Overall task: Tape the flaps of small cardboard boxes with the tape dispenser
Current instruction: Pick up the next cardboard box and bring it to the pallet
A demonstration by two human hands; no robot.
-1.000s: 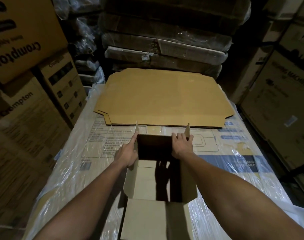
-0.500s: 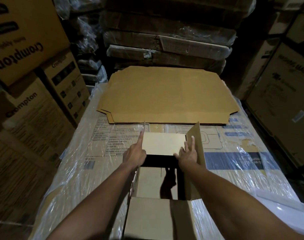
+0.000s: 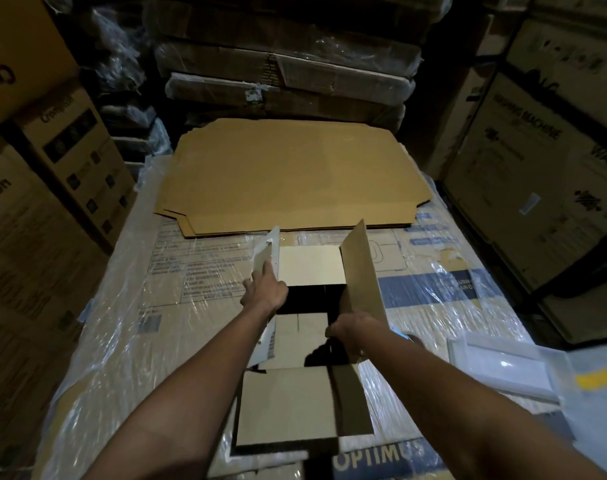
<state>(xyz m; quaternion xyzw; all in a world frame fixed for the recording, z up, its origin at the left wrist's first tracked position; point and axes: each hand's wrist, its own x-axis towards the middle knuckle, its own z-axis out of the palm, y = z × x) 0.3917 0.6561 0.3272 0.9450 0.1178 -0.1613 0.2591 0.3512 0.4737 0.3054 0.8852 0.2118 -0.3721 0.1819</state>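
Fingers (image 3: 260,277) press the left flap (image 3: 267,252); right hand (image 3: 352,332) grips right flap (image 3: 362,271).

Beyond the hands, a big flattened sheet of brown cardboard (image 3: 288,174), lying flat on a plastic-wrapped printed carton top (image 3: 198,271) serving as the work surface. Further past that sheet, a stack of film-wrapped flat cartons (image 3: 288,67). Left of the hands, tall stacked boxes printed "Crompton" (image 3: 35,209). Right of the hands, large cartons marked "WASHING MACHINE" (image 3: 537,188). Near the right forearm, a white glossy tray-like piece (image 3: 503,368) resting at the surface's edge, with a yellow floor stripe (image 3: 599,379) just beyond it.
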